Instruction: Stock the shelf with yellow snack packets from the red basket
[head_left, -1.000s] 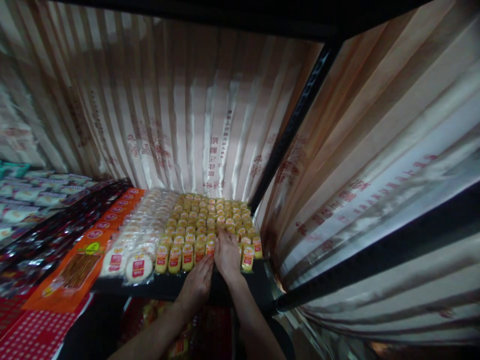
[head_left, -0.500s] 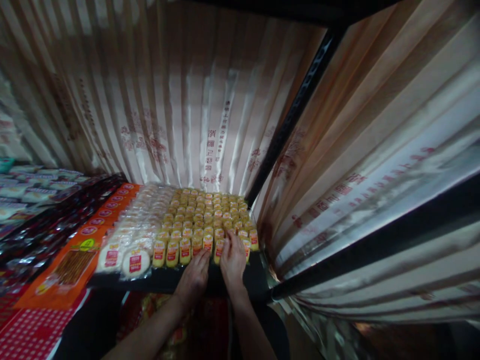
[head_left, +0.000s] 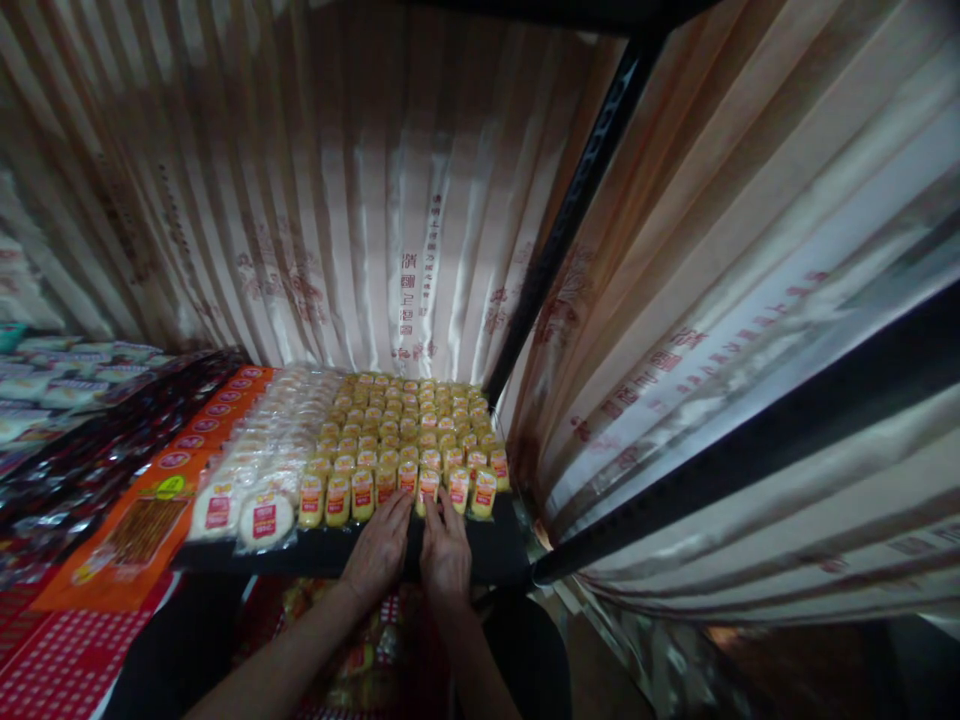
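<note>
Small yellow packaged cakes with red and white labels stand in tight rows on a black shelf (head_left: 491, 540). My left hand (head_left: 379, 548) is at the front row, its stretched fingertips touching the lower end of a wrapped cake (head_left: 406, 478). Just to its right, my right hand (head_left: 446, 555) has its fingers extended against the bottom of the neighbouring cake (head_left: 429, 485) and the one beside it. Neither hand is closed around a cake. Farther right in that row, another cake (head_left: 483, 492) leans slightly.
Left of the cakes lie round white pastries (head_left: 266, 520) in clear wrap, then orange snack packets (head_left: 139, 535) and dark shiny packets (head_left: 90, 450). A printed curtain (head_left: 360, 250) hangs behind. Black frame bars (head_left: 570, 230) rise at the right. More packages (head_left: 360, 660) sit below the shelf.
My right hand has drawn back and left from over the right-hand cakes to the front row's edge, uncovering cakes there. My left hand stays by the front row. The view has shifted slightly.
</note>
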